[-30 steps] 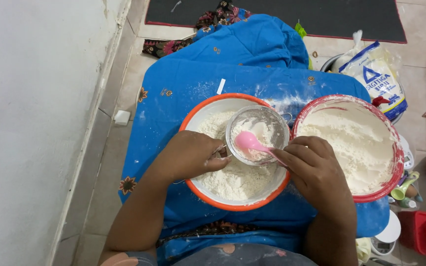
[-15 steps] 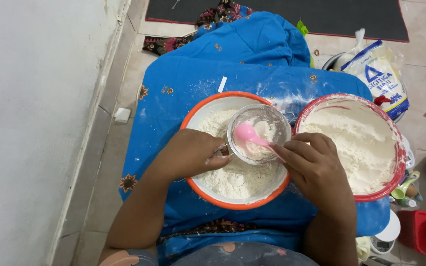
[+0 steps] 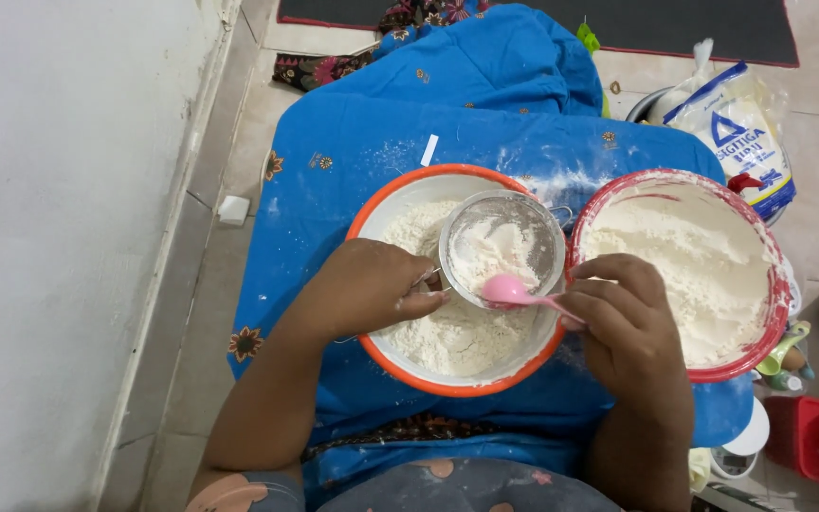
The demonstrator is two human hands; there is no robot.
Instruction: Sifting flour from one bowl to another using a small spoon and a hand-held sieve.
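Left hand (image 3: 367,289) grips the handle of the round metal mesh sieve (image 3: 502,246), fingers curled tight, holding it over the orange-rimmed bowl (image 3: 400,194) of powdery flour. Right hand (image 3: 623,318) pinches a smooth pink plastic spoon (image 3: 514,292), its bowl on the sieve's rim. Beyond the right fingers, a red-rimmed bowl (image 3: 770,284) of flour, then a crinkled white flour bag (image 3: 737,133) with a blue triangle mark.

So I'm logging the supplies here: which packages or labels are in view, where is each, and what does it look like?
Flour bag: floor at upper right, behind the red-rimmed bowl; soft clear-and-white plastic sack, top opened, blue triangle emblem and blue lettering, red patch at the lower corner.
White tag: on the blue cloth above the orange-rimmed bowl; small narrow strip, nothing readable.
No screens or signs in view.
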